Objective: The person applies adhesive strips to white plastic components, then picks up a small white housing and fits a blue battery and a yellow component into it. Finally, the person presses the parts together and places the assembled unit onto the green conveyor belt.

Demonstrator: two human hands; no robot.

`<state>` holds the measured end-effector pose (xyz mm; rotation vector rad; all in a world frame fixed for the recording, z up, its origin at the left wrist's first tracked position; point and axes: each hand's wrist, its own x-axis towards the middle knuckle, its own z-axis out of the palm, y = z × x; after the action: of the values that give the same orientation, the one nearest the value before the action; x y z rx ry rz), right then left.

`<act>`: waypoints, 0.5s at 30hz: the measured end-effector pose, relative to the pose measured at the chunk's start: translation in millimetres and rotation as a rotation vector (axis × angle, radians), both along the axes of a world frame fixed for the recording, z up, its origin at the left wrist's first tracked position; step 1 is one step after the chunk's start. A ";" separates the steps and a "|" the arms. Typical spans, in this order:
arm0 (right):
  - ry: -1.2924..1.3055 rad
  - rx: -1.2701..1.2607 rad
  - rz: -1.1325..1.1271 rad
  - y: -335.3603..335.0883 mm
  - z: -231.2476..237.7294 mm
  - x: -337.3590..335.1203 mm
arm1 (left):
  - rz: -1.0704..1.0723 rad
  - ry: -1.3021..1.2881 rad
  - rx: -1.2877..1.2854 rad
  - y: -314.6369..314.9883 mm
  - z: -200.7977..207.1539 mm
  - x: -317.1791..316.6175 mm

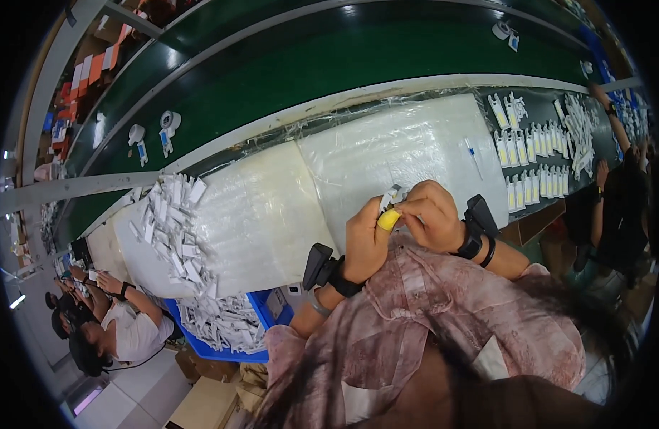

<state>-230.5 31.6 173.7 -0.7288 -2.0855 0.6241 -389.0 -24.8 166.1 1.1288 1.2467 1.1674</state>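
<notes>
My left hand [367, 242] and my right hand [431, 214] meet close in front of my chest, over the near edge of the table. A small white plastic part [394, 194] sticks out above the closed fingers of the left hand. A yellow cover [389, 219], like a finger cot, shows at the left thumb; whether it is worn there or held is hard to tell. The right fingers are pinched together right beside it, and what lies between them is hidden. Both wrists carry black straps with black boxes.
A sheeted white table [272, 207] lies before me. A pile of white plastic parts [172, 222] is on its left, above a blue bin [261, 314] of similar parts. Rows of white-and-yellow parts [530, 146] and a pen [474, 159] are right. Beyond runs a green conveyor [308, 71]. Other people work at both sides.
</notes>
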 end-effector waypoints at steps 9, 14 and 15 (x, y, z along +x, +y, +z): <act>-0.017 0.060 0.080 3.1 14.9 6.6 | -0.088 -0.161 -0.175 -5.4 6.0 -4.4; -0.034 0.084 0.124 0.8 23.2 13.9 | -0.172 -0.116 -0.113 -6.4 5.4 -5.0; -0.032 0.081 0.125 -0.2 23.2 14.6 | -0.170 -0.068 -0.124 -7.7 5.6 -5.2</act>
<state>-215.9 31.5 197.0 -0.5695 -2.1855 0.5957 -394.3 -32.4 171.6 1.0722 1.1316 0.9801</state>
